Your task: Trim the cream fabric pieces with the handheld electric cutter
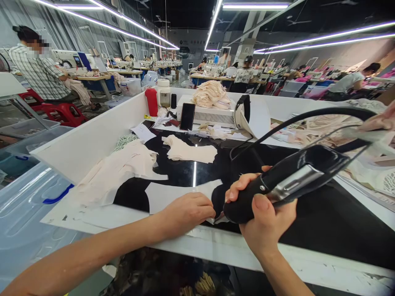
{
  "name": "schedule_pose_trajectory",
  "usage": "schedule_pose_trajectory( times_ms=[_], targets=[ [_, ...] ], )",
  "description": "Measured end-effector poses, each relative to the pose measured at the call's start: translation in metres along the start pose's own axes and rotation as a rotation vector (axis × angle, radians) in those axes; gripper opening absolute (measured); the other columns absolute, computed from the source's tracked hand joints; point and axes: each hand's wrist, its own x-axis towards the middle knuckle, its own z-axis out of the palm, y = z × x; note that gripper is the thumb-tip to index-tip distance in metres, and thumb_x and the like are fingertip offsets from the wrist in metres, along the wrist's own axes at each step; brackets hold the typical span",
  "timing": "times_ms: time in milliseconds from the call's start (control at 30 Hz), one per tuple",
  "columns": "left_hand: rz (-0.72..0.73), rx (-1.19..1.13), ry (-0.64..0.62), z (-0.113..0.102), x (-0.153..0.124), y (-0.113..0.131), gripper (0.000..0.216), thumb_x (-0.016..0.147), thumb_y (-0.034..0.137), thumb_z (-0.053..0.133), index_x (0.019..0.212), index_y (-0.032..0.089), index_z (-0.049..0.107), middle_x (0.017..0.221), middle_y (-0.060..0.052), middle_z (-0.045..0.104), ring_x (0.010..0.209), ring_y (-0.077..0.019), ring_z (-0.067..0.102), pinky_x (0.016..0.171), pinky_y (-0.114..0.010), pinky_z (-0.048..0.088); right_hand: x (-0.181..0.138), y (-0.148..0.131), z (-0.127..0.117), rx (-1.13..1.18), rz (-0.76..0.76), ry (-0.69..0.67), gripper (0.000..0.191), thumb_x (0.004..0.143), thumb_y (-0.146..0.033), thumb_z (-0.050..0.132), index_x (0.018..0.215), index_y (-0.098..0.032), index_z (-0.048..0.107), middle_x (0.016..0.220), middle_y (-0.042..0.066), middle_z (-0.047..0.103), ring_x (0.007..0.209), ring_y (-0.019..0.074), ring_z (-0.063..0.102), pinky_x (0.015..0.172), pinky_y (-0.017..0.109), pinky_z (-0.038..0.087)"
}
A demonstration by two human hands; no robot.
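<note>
My right hand (267,218) is wrapped round a black corded hand tool with a silver lever (296,183). The tool's rounded front end points down and left, close to the cloth; its exact kind is unclear. My left hand (187,211) rests with curled fingers at the right part of a flat white fabric piece (168,195), pinching near its edge. Small folds of cloth show between my left fingertips and the tool, partly hidden. Behind lies a stack of cream fabric pieces (191,150). A larger cream pile (117,172) spreads to the left.
The glossy black work surface (324,222) has a white raised border (92,135). At the back stand a phone (187,116), a white vented box (216,117) topped with fabric, and a red container (151,102). A thick black cable (296,119) arches on the right. A co-worker (40,70) sits far left.
</note>
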Motion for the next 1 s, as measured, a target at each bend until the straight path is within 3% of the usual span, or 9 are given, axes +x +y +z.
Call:
schedule_pose_trajectory(
  times_ms=[100,500,1000],
  targets=[
    [0.023,0.022,-0.038,-0.001,-0.001,-0.004,0.02,0.113,0.015,0.057,0.103,0.016,0.074,0.098,-0.006,0.076,0.094,-0.019,0.071,0.089,-0.029,0.053,0.0,0.0,0.0,0.006,0.001,0.005,0.047,0.087,-0.047,0.087,0.118,-0.027,0.058,0.082,-0.004,0.067,0.053,0.015,0.064,0.047,0.03,0.056],
    [0.181,0.019,-0.032,-0.011,-0.009,-0.01,0.024,0.116,0.021,0.052,0.117,0.016,0.076,0.113,-0.011,0.079,0.108,-0.0206,0.074,0.103,-0.032,0.058,0.002,-0.001,0.0,-0.003,0.029,0.014,0.047,0.086,-0.046,0.086,0.121,-0.028,0.059,0.081,-0.005,0.066,0.053,0.0152,0.064,0.047,0.031,0.057],
    [0.184,0.016,-0.023,-0.01,-0.011,-0.01,0.022,0.115,0.019,0.053,0.118,0.016,0.074,0.113,-0.012,0.079,0.112,-0.0209,0.074,0.106,-0.032,0.059,0.003,-0.001,0.002,0.002,0.043,0.053,0.048,0.082,-0.046,0.089,0.118,-0.029,0.062,0.079,-0.005,0.067,0.051,0.0157,0.063,0.046,0.031,0.055]
  ],
)
